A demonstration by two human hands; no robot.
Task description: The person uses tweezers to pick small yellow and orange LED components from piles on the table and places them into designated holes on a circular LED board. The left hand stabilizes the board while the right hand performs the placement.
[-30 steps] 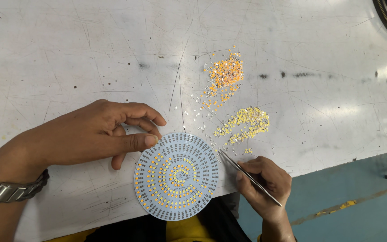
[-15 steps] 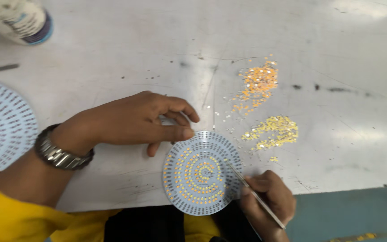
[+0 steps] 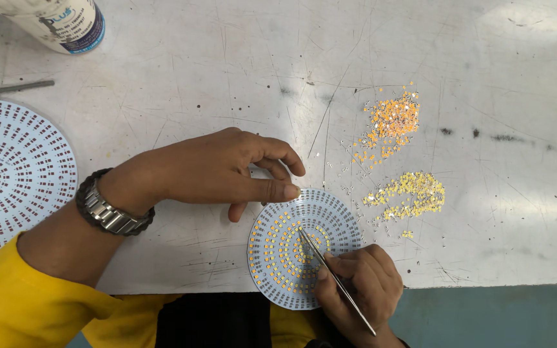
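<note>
Spare disc (image 3: 14, 180) at far left, bottle (image 3: 53, 22) above it on table (image 3: 517, 245). Left hand (image 3: 217, 171) flat on table, grasping nothing, fingertip pressing top edge of board (image 3: 304, 248). Board at table's near edge, centre. Right hand (image 3: 359, 287) clenched on tweezers (image 3: 333, 277), tip touching board's middle. Orange chips (image 3: 391, 122) and yellow chips (image 3: 410, 193) just right of board.

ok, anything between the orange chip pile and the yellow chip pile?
Head view: only scattered loose chips on bare table between the orange chip pile and the yellow chip pile.
</note>
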